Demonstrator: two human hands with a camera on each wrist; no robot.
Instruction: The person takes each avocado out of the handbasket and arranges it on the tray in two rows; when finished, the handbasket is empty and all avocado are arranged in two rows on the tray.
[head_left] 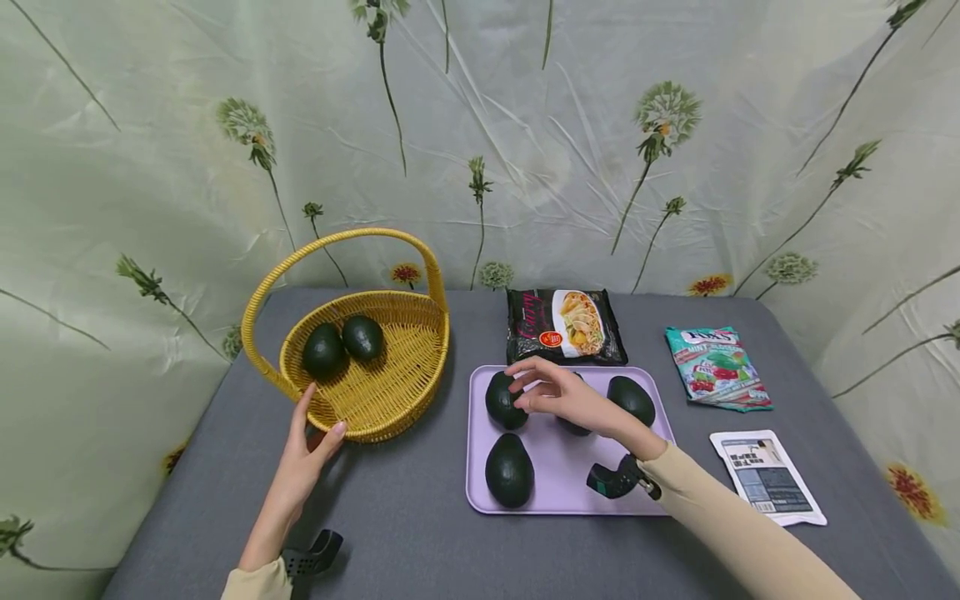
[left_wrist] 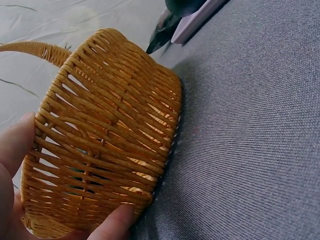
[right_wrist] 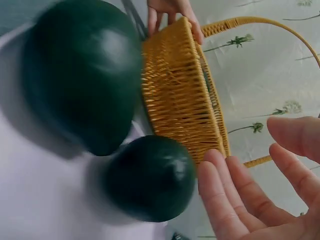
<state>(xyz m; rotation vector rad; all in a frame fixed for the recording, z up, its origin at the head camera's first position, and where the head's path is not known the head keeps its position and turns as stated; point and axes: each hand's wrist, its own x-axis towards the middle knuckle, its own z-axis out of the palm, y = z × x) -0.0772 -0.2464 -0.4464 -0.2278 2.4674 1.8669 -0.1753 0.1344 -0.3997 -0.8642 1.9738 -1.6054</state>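
head view: your left hand [head_left: 303, 454] sits against the near rim of the yellow wicker basket [head_left: 390, 392], thumb on one side, fingers up the wall, bracing it. two avocados in the basket [head_left: 342, 345] lie at the back left, touching each other. your right hand [head_left: 564, 397] hovers over the purple tray [head_left: 558, 487], fingers spread and relaxed, tips at the back-left avocado [head_left: 502, 402], nothing gripped. front avocado [head_left: 509, 470] lies near the tray's front left, right avocado [head_left: 632, 398] at the back right, and one more is mostly hidden under your hand. noodle packet [head_left: 564, 325] sits just behind the tray, candy bag [head_left: 716, 367] and white pouch [head_left: 767, 477] off to the right on the grey table [head_left: 420, 533].

left wrist view: thumb and a fingertip press the basket's woven wall [left_wrist: 110, 135], basket resting on the table.

right wrist view: fingers [right_wrist: 250, 200] open, just beside the avocado, not clearly touching; basket right behind it.
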